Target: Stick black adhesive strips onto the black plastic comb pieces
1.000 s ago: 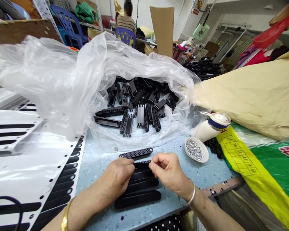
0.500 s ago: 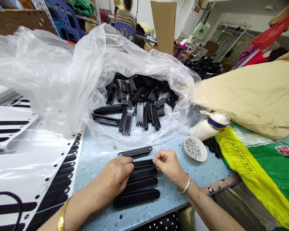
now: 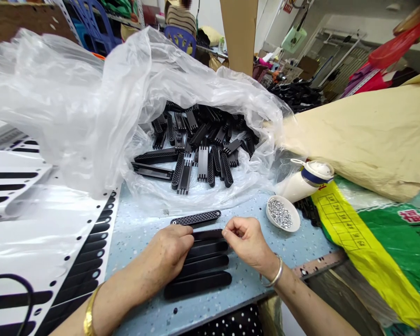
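Observation:
Several smooth black strips with rounded ends lie side by side on the blue speckled tabletop. My left hand (image 3: pixel 170 249) is closed at the left end of the farthest smooth black strip (image 3: pixel 208 234), hiding that end. At the strip's right end, the thumb and forefinger of my right hand (image 3: pixel 247 240) are pinched together on its tip. Nearer to me are more smooth black strips (image 3: pixel 203 283), partly under my left hand. Just beyond them lies a black bar with a lattice pattern (image 3: pixel 196 218) and a small shiny ring at each end.
A clear plastic bag (image 3: pixel 126 93) spills many black ribbed pieces (image 3: pixel 203 163). To the right stand a white bowl of small silvery parts (image 3: pixel 282 213) and a tilted white bottle (image 3: pixel 301 182). White sheets with black strips (image 3: pixel 17 252) cover the left side. A person (image 3: pixel 182 21) sits behind.
Both hands keep their hold at the ends of the farthest smooth strip, with only slight finger movement. The whole view has shifted a little.

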A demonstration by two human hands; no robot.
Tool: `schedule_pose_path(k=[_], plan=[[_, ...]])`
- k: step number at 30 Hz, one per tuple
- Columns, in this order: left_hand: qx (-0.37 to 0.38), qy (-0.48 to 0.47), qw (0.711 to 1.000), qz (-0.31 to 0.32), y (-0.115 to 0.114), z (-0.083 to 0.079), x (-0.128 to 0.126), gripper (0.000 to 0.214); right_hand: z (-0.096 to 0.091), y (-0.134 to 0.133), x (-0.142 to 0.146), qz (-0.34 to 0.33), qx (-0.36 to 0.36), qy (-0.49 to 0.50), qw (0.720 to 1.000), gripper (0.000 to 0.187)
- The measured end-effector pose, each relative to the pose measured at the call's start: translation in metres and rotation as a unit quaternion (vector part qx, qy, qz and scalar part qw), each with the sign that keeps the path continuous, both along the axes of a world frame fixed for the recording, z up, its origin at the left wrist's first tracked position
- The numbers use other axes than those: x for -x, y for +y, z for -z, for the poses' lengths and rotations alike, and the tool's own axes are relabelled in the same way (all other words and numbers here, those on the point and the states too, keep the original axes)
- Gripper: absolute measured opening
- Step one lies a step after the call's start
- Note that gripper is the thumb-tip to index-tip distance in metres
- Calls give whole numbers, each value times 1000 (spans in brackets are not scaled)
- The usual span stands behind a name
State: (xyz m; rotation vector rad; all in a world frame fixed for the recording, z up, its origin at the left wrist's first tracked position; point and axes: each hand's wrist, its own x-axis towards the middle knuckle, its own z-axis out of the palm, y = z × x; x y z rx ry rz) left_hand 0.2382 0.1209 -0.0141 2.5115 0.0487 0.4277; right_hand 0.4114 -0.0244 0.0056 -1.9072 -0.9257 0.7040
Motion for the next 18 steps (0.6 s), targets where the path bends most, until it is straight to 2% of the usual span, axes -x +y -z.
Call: schedule_pose_path(k=[5, 10, 18], plan=[[-8, 0, 1000, 0, 0, 3, 0, 32, 11, 1, -3, 3, 14, -13, 1000, 18], [-4, -8, 1000, 0, 0, -1, -1, 33, 21, 1, -4, 10, 18, -19, 1000, 18], [-7, -17, 1000, -2, 0, 0, -1, 32, 14, -3, -3, 3, 15, -18, 1000, 16]])
